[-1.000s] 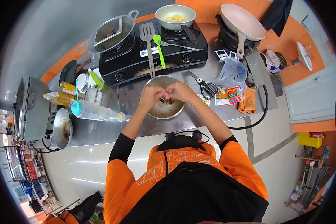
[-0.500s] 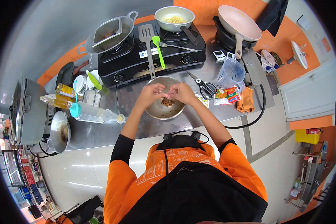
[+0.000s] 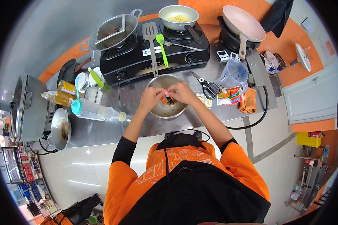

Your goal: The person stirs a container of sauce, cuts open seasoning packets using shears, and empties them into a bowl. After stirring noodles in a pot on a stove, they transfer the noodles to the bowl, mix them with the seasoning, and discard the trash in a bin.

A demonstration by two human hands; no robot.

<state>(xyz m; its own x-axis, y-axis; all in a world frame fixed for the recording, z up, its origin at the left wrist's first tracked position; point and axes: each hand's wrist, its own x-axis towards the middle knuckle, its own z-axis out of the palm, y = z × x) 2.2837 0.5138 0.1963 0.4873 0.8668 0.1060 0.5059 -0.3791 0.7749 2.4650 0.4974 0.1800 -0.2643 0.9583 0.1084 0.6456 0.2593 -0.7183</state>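
Observation:
Both hands meet above a steel mixing bowl that stands at the front of the counter. My left hand is closed, its fingertips pinching a small orange and dark sachet. From the other side, my right hand pinches at the same sachet with thumb and fingers, touching the left fingertips. The fingers cover much of the sachet. Brown crumbly food lies in the bowl beneath. Scissors rest right of the bowl, beside a red and white noodle packet.
Behind the bowl stands a black gas stove with a slotted turner, a green brush and a fork on it. A pan of noodles sits on one burner. Bottles crowd the left; a measuring jug is right.
My fingertips have come closer together, and the orange and dark sachet now shows below them. The whole view has shifted slightly; the items on the counter stay in place.

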